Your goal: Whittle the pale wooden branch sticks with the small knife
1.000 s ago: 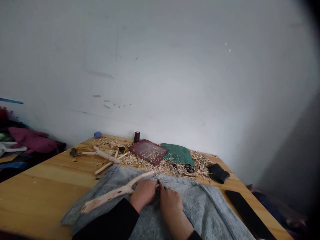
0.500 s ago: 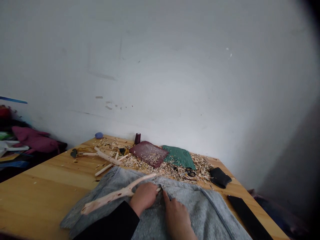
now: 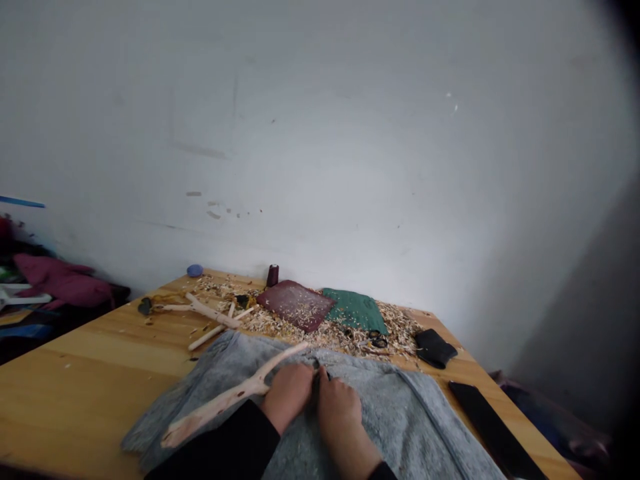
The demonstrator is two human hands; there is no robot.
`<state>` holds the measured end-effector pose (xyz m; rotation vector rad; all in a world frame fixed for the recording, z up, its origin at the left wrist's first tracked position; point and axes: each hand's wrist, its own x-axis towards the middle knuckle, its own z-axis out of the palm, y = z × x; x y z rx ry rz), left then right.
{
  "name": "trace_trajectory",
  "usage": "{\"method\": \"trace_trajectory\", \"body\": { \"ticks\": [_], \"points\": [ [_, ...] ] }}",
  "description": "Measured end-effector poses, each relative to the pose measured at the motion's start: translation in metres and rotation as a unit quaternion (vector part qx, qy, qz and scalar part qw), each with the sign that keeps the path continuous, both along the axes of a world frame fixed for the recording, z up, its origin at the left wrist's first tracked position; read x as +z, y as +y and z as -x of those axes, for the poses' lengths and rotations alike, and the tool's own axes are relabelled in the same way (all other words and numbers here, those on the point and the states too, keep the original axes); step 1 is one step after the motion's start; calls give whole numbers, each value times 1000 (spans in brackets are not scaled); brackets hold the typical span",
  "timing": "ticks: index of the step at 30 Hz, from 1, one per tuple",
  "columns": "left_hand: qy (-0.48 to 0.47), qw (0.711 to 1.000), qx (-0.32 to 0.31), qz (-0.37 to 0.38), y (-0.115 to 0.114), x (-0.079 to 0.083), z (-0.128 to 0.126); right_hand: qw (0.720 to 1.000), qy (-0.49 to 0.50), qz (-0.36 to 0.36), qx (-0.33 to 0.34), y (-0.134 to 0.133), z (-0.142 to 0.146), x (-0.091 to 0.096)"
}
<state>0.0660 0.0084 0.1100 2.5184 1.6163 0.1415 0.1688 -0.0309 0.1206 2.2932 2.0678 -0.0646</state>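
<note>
A pale peeled forked wooden branch (image 3: 220,402) lies across a grey cloth (image 3: 400,413) at the near edge of the wooden table (image 3: 100,360). My left hand (image 3: 287,393) is closed around the branch near its fork. Right beside it, my right hand (image 3: 340,410) is closed, with a small dark tool that I cannot make out pinched between the two hands, touching the wood. Both sleeves are black.
Wood shavings (image 3: 320,330) cover the table's far side, with a maroon pad (image 3: 296,304), a green cloth (image 3: 356,309), a dark thread spool (image 3: 273,275), scissors (image 3: 377,339), loose peeled sticks (image 3: 210,313), a black pouch (image 3: 435,347) and a black strip (image 3: 490,427). A white wall stands behind.
My right hand has moved back up close against my left hand after sliding a little away half a second ago. The branch has barely shifted.
</note>
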Motion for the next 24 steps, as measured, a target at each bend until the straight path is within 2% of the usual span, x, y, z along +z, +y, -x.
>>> {"method": "trace_trajectory", "body": {
  "ticks": [6, 10, 12, 15, 24],
  "points": [
    [5, 1000, 12, -11, -9, -2, -8, 1000, 0, 16, -19, -3, 6, 1],
    [-4, 1000, 17, -18, 1, -6, 2, 1000, 12, 22, -1, -24, -18, 0],
    [-13, 1000, 9, -16, 6, -9, 8, 998, 51, 23, 21, -33, -35, -1],
    [-23, 1000, -11, -10, 12, -11, 15, 994, 104, 31, 18, -38, -54, -4],
    [-12, 1000, -28, -4, 15, -13, 14, 989, 145, 2, -2, -37, -69, -20]
  ]
}}
